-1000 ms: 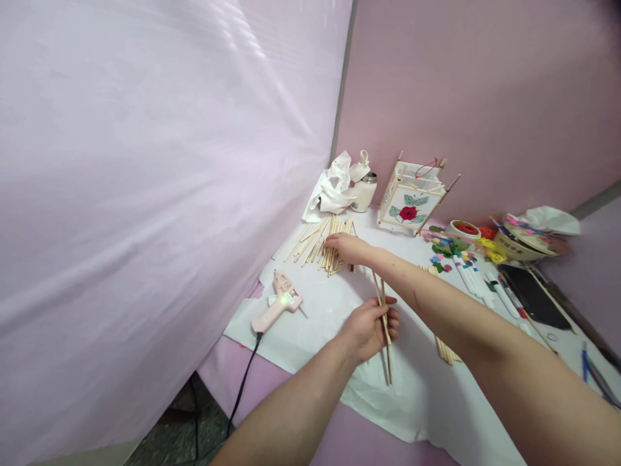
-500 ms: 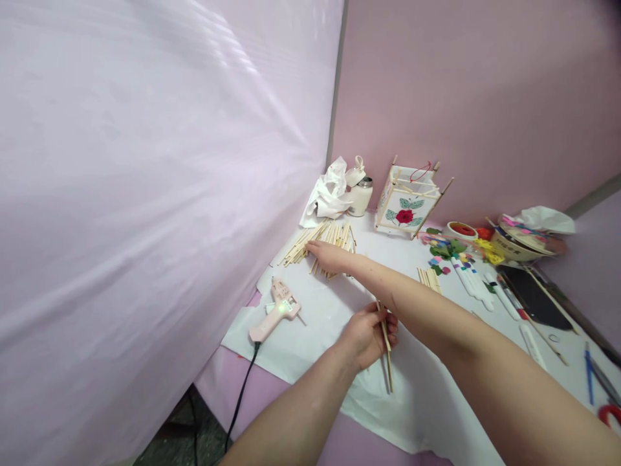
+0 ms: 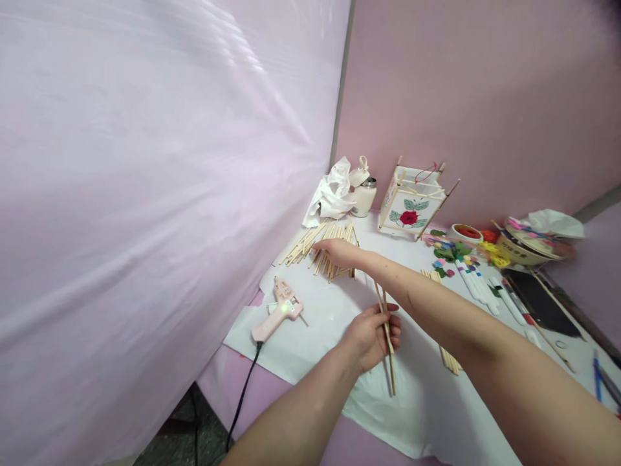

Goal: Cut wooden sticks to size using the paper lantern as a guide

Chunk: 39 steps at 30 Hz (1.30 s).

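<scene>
In the lower middle of the head view, my left hand [image 3: 371,338] is closed round a few thin wooden sticks [image 3: 392,372], which slant upward past the thumb. My right arm reaches across above it, and my right hand [image 3: 339,254] rests on a loose pile of similar wooden sticks [image 3: 298,249]. Its fingers point down into the pile and are mostly hidden by the hand, so their grip cannot be made out. Left of my left hand lies a pink glue gun [image 3: 279,312] with a lit green light and a black cord.
At the back stand a square lantern [image 3: 410,210] with a red rose, an open white jar [image 3: 363,197] and crumpled white paper [image 3: 334,191]. Right of my arm lie white markers [image 3: 475,285], a black phone-like slab [image 3: 541,301], a bowl [image 3: 521,246] and more sticks [image 3: 449,361].
My right hand has shifted slightly right over the stick pile, its fingers still lowered. My left hand keeps its sticks, now fanned a little apart. The whole view has moved slightly.
</scene>
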Each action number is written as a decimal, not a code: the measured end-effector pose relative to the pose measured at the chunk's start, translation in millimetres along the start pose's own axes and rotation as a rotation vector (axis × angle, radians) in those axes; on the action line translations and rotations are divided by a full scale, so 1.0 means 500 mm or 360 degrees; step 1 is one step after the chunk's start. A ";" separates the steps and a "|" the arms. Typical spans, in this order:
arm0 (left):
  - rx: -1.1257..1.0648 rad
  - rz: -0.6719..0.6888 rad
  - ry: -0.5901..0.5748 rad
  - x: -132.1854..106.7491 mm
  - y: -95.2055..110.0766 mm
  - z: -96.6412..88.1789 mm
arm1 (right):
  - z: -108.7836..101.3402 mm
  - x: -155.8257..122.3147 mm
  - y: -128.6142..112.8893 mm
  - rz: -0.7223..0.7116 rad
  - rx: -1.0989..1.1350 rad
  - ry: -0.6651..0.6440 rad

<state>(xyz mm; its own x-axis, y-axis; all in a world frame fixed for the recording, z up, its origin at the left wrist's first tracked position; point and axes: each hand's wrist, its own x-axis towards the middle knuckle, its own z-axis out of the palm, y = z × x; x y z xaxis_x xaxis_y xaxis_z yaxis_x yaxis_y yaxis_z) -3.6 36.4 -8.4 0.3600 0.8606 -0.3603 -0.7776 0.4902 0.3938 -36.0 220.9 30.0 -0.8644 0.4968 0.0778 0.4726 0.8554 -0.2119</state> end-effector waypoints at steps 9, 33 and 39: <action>0.0009 -0.0018 -0.0001 -0.003 0.003 0.000 | -0.069 0.009 0.088 0.0233 -0.0114 0.0193; -0.0008 -0.0021 0.0005 -0.002 0.002 0.002 | -0.029 0.069 0.022 -0.0321 -0.0324 -0.0224; 0.0015 -0.0004 -0.0014 -0.001 0.001 -0.003 | -0.087 0.019 0.022 -0.0149 -0.0039 0.0009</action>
<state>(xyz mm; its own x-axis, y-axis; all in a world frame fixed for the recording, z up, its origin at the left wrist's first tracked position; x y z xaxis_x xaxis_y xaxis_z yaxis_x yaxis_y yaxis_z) -4.8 36.0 -9.5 0.3662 0.8606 -0.3540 -0.7720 0.4934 0.4007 -31.6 241.6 70.7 -0.9039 0.4154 0.1017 0.3940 0.9014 -0.1798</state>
